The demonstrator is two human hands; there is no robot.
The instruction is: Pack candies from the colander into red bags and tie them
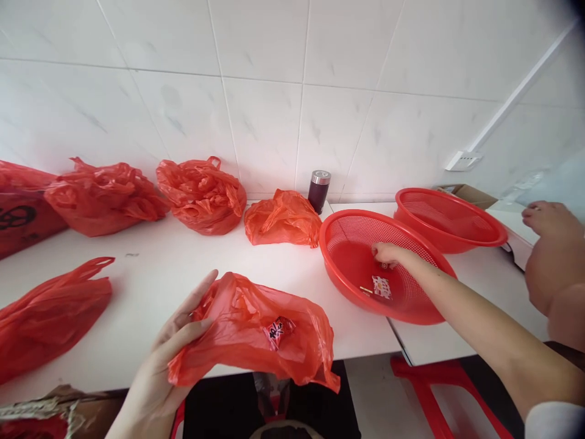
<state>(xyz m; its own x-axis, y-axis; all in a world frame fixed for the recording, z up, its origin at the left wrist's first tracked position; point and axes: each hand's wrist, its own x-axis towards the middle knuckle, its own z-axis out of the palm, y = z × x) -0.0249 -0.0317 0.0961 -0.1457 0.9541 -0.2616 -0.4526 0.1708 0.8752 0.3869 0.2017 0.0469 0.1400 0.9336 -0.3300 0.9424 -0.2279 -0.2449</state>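
My left hand (pixel 176 344) grips the near-left side of a thin red plastic bag (pixel 233 317), with the thumb inside its open mouth. In the bag lies a small red-and-pink wrapped packet (pixel 278 331) with dark lettering. My right hand (pixel 387 253) reaches down into a red perforated plastic basket (pixel 340 283), its fingers bent together near the bottom. A small item shows at the fingertips, too little of it to name. Below that hand, a white patterned packet (pixel 381 287) and a thin yellowish strip (pixel 366 289) lie on the basket floor.
Full red bags (pixel 201 198) line the wall, and another red bag (pixel 55 311) lies at left. A dark tumbler (pixel 319 190) stands behind. A second red basket (pixel 450 219) is at right, beside another person's arm (pixel 555 244). A red stool (pixel 439 384) stands below.
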